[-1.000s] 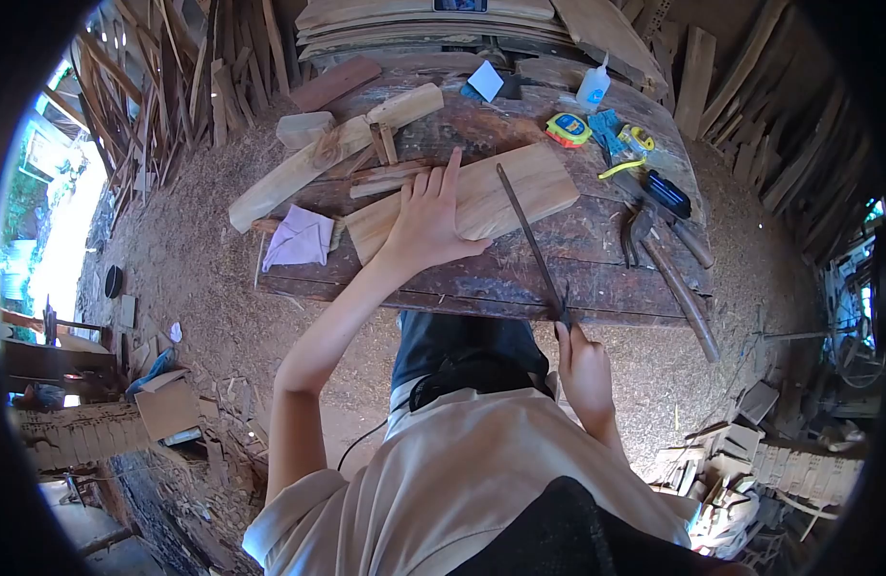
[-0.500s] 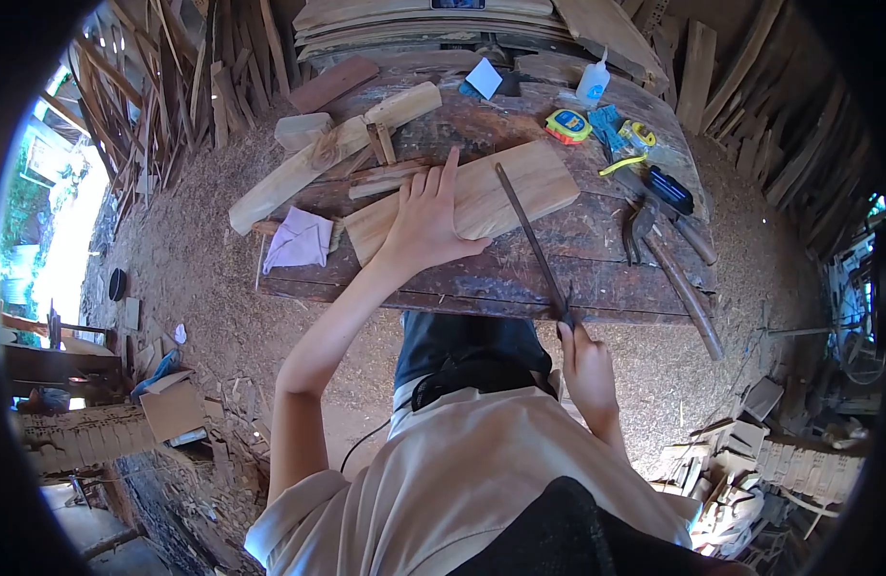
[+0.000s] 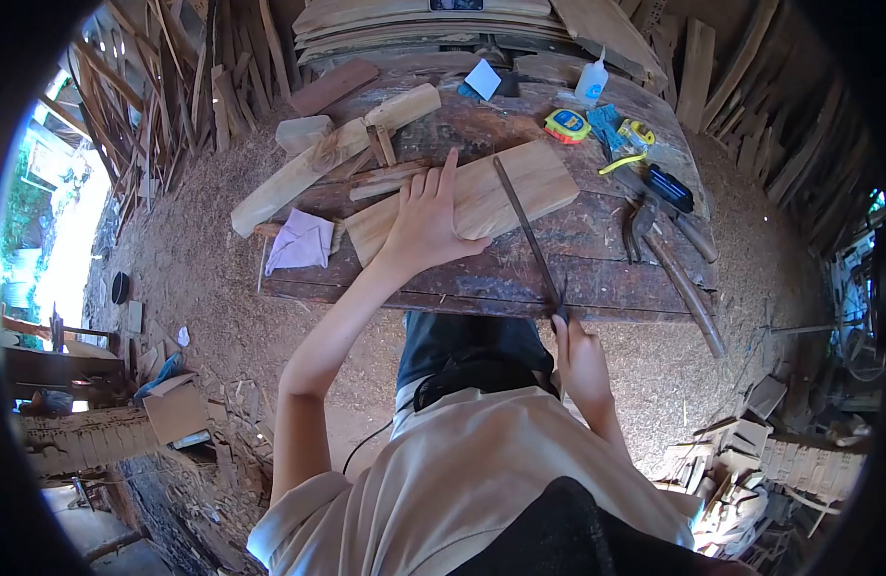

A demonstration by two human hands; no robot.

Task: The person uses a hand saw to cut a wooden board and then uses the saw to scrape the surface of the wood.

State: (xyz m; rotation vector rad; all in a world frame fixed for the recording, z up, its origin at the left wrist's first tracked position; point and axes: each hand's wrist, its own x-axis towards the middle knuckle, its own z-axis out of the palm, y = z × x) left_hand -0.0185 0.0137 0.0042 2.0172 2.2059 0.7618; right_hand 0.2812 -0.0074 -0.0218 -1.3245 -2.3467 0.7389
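— Judging from the board, how far is the work taken?

— Little is shown as finished. The board is seen whole, laid flat near the middle of the tabletop, and no cut, notch or marked line can be made out on it. The shaping is judged to be only under way, with most of it left.

— How is the board held?

— It is pressed down by the left hand, whose grip is open, the fingers spread flat on the wood. The right hand is placed just off the near edge, its grip closed round the end of a long dark tool, which is laid slanting across the right part of the board. Whether a file or a thin saw is held cannot be told.

— And the count?

— One board, one long dark tool and two hands are counted. Toward the far right corner one glue bottle and one yellow tape measure are seen, and one pair of pliers nearer the right edge. One purple cloth is set at the left edge. At the far left corner at least three pale wood pieces are piled loosely. The thin strips beside them cannot be counted.
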